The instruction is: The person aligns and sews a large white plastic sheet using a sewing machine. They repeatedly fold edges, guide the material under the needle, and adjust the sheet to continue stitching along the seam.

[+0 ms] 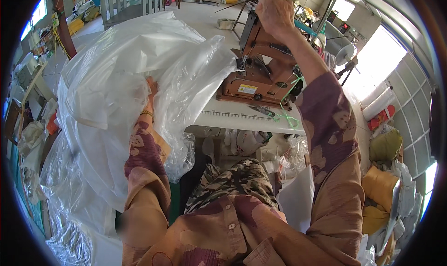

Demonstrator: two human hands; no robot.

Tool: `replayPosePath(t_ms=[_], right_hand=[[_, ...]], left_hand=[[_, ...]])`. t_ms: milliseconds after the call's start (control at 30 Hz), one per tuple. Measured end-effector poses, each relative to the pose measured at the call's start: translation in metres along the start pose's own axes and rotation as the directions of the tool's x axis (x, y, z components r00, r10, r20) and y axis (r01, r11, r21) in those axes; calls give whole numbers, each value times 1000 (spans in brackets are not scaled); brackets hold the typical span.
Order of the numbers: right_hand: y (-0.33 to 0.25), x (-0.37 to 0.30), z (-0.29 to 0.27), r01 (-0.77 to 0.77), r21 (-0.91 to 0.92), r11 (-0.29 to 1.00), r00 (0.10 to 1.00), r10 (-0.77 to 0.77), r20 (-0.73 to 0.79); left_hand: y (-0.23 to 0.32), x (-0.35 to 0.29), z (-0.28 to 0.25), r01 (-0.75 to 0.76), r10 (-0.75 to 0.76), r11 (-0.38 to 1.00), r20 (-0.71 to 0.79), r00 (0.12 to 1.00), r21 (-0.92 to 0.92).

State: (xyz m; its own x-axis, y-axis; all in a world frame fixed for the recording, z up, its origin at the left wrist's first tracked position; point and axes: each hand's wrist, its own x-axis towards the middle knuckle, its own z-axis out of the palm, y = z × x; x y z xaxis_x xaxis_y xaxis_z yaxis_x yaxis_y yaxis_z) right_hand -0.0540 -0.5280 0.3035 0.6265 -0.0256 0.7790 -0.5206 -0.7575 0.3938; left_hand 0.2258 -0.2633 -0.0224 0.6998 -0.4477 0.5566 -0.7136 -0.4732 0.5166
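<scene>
A big, crumpled sheet of whitish clear plastic (111,61) spreads over the table's left side and hangs down past its front. One corner of it reaches the needle area of a brown sewing machine (267,82). My left hand (151,96) lies in the plastic folds, which hide most of its fingers. Raised at the top of the machine, my right hand (277,14) has its fingers curled closed; whatever they hold is hidden. Light green thread (289,112) trails down the machine's right side to the table. Beside it lies a small pointed tool (263,110).
The white table (233,119) has a ruler scale along its front edge. Bags and crumpled plastic (247,141) sit beneath it. A thread stand (237,17) rises behind the machine. Yellow and green sacks (385,145) line the right wall. A grey slatted frame (130,5) stands behind.
</scene>
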Motion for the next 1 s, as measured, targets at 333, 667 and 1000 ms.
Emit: replayPosePath(t_ms=[333,667,1000], right_hand=[[-92,-99,-44,-30,480,877,985,107,-134],[-249,-289,3,-786,601,144,617,117,778],[-283,-354,14,-900,416,-128,374,260,890]], left_hand=[[-82,-30,-95,217,-220,973,38,975,76],[47,-144,-155,-316,260,908,223,940,275],[37,27,-195,-131,187,748,-17,982,650]])
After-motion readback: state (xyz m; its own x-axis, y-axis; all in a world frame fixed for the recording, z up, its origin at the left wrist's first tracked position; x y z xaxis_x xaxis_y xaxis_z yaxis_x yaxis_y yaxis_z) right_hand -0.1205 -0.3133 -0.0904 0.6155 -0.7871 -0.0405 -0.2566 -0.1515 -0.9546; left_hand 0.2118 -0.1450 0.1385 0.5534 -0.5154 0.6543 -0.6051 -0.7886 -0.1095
